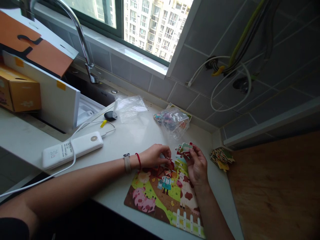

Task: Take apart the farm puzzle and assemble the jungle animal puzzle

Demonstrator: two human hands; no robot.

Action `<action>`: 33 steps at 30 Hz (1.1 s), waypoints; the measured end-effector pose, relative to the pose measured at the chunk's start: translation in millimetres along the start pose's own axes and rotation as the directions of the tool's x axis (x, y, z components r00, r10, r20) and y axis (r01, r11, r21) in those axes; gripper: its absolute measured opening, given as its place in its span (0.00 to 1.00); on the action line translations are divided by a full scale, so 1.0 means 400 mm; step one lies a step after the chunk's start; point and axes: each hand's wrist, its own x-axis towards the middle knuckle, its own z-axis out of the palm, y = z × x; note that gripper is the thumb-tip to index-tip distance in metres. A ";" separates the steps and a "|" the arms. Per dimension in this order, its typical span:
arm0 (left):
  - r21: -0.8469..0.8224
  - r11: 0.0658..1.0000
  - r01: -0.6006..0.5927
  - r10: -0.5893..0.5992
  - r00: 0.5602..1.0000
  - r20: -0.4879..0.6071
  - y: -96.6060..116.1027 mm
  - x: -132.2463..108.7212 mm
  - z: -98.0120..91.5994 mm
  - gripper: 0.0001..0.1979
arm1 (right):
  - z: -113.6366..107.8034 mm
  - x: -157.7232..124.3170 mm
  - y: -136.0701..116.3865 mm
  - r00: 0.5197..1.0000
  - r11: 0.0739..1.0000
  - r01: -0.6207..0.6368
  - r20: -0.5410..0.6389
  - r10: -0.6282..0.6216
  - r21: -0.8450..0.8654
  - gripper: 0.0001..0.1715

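A farm jigsaw puzzle [172, 196] lies partly assembled on the white counter, showing a pig, a cow, a hen, a farmer and a white fence. At its far edge, my left hand [158, 156] pinches a red puzzle piece [170, 163] against the barn part of the picture. My fingers hide some of that piece. Just above the puzzle's far right side, my right hand [197, 165] grips a few loose puzzle pieces [185, 149] between thumb and fingers. My right forearm covers part of the puzzle's right edge.
Beyond the hands lie a plastic bag of puzzle pieces [175, 120] and a clear plastic wrapper [130, 107]. A pile of pieces [222, 159] sits at right beside a wooden board [275, 186]. A white power bank [72, 150] with cable, boxes [22, 90] and a faucet [82, 43] stand left.
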 end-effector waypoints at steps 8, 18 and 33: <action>-0.485 0.866 0.119 -0.204 0.971 -0.125 -0.020 0.024 -0.035 0.15 | 0.010 -0.015 0.018 0.998 0.996 0.016 0.062 -0.010 -0.087 0.23; -0.217 0.956 0.196 -0.170 0.977 0.132 0.008 0.005 -0.081 0.23 | 0.021 -0.043 0.037 0.983 0.962 -0.003 0.174 0.052 -0.272 0.23; 0.780 0.618 -0.101 -0.235 0.923 0.306 0.107 -0.096 -0.052 0.40 | 0.008 0.006 0.066 0.994 0.948 0.099 0.062 -0.084 -0.302 0.27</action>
